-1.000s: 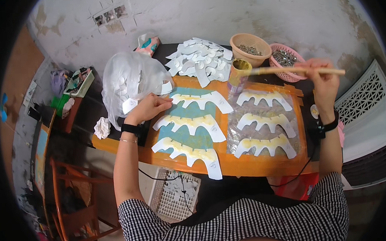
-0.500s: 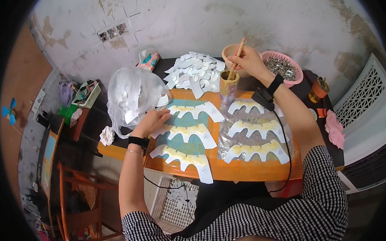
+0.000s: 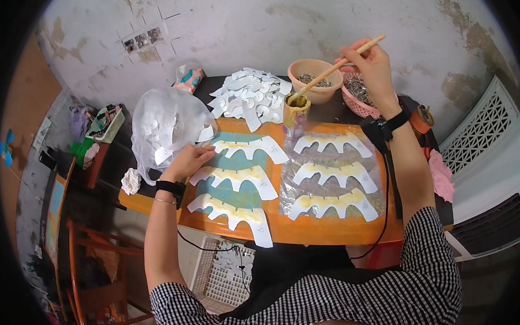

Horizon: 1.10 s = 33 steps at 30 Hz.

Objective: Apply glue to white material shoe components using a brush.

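Observation:
My right hand (image 3: 371, 67) grips a wooden-handled brush (image 3: 339, 65), raised and slanting, its lower end at the mouth of a stained can (image 3: 295, 118). My left hand (image 3: 190, 160) pinches the left end of a white cut-out piece (image 3: 262, 146), the farthest in the left column. That piece lies on a blue-green patch and has yellow paste along its scalloped body. Nearer me in the same column are a second white piece (image 3: 260, 177) and a third (image 3: 256, 225). Three similar pasted pieces, one the middle white piece (image 3: 352, 173), lie on clear plastic to the right.
Behind the orange board (image 3: 308, 232) rises a heap of white cut-outs (image 3: 249, 94). A plastic bag (image 3: 169, 117) stands left of it. Farther right are a peach bowl (image 3: 320, 71) and a pink basket (image 3: 355, 105) with metal bits. A black cable (image 3: 389, 198) hangs below my right wrist.
My right hand has moved right, tilting the brush from nearly upright to a long slant, its lower end still at the can. My left hand stays at the same piece. The view has shifted slightly.

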{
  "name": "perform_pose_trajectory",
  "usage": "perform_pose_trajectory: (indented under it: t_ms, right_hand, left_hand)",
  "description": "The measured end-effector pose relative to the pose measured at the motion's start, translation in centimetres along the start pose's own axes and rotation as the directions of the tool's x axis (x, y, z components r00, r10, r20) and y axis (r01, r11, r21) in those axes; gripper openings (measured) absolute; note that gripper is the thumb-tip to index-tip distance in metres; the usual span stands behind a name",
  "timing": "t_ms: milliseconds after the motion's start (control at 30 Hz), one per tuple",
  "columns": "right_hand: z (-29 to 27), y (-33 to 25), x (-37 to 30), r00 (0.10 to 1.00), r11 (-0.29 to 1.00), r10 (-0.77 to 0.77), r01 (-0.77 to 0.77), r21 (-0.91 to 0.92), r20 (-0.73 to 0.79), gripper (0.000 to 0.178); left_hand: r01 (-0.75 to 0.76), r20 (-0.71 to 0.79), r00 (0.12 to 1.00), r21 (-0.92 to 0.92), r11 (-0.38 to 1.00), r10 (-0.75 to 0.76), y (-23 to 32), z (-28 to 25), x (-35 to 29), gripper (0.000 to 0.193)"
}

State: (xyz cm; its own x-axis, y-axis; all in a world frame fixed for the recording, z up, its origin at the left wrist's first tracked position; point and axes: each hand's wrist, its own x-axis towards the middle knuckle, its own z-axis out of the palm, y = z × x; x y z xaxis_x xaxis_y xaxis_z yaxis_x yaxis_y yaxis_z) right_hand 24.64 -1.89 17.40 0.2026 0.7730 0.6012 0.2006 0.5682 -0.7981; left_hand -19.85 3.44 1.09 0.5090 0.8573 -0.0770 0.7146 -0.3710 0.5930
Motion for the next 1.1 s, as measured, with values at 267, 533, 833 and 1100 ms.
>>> perform_pose_trajectory:
  t_ms: [267, 533, 833, 1100]
  right_hand:
    - [-2.6, 0.5, -3.9, 0.991, 0.986, 0.034, -0.011, 0.167, -0.132, 0.011]
    - [-2.2, -1.5, -3.6, 0.945, 0.919, -0.112, 0.216, 0.329, -0.308, 0.011]
    - [2.3, -2.6, -6.3, 0.968, 0.954, -0.236, 0.247, 0.172, -0.086, 0.009]
    - [8.1, 2.9, -11.2, 0.926, 0.978, -0.198, 0.163, 0.131, 0.323, 0.014]
  left_hand:
    - [-0.082, 0.108, 0.985, -0.398, 0.914, 0.135, -4.9, 0.8, 0.3, 0.039]
    - [0.001, 0.138, 0.986, -0.547, 0.837, 0.089, -4.6, 0.9, 0.4, 0.044]
    - [-0.033, 0.146, 0.981, -0.537, 0.843, 0.131, -5.1, 0.7, 0.0, 0.045]
    - [-0.001, 0.146, 0.987, -0.447, 0.895, 0.073, -4.2, 0.4, -0.1, 0.043]
